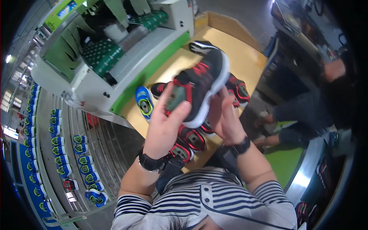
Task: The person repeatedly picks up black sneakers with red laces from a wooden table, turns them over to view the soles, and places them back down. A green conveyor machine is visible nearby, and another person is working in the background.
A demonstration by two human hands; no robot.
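A black sneaker point(205, 82) with red laces and a white sole is held up in front of me, tilted, its toe pointing away to the upper right. My left hand point(163, 124) grips it at the heel opening, the thumb over the collar. Beside the white sole is my right hand point(232, 124), fingers stretched upward; whether it touches the sole I cannot tell. Beneath, black-and-red sneakers point(194, 138) lie on a tan tabletop point(245, 51), partly hidden by my hands. A blue sneaker point(144, 102) stands left of my left hand, and a black-and-white shoe point(201, 46) lies beyond the held one.
A white-and-green machine point(153, 42) with a dotted green belt and hanging strips stands along the table's left. Racks at far left carry rows of blue sneakers point(61, 153). A cardboard edge point(230, 25) borders the table's far end. Another person point(303, 111) is at the right.
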